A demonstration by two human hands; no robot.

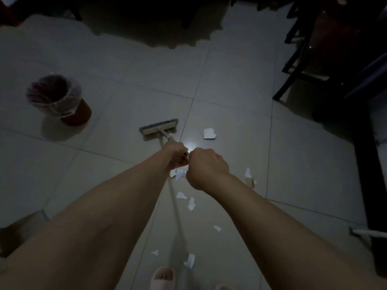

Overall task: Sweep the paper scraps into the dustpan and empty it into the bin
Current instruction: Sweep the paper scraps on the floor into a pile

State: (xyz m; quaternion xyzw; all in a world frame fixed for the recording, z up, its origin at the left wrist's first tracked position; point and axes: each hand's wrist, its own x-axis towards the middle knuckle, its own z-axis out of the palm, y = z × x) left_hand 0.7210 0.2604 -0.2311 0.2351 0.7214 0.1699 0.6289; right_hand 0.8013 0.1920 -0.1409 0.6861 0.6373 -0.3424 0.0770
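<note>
The room is dim and much of the far edge is lost in shadow. Both hands are closed around the pole of a flat broom (158,129): the left hand (175,156) farther out, the right hand (206,168) just behind it, fists nearly touching. The pole between them is hidden, and its near stretch is blurred. The broom's head rests on the tiled floor (230,84), far of the hands. Paper scraps (209,133) lie scattered to the right and near, some half covered by the fists. The lined bin (58,99) stands far left. A slippered foot (163,277) is cut off at the near edge. Dark furniture (326,59) fills the right.
</note>
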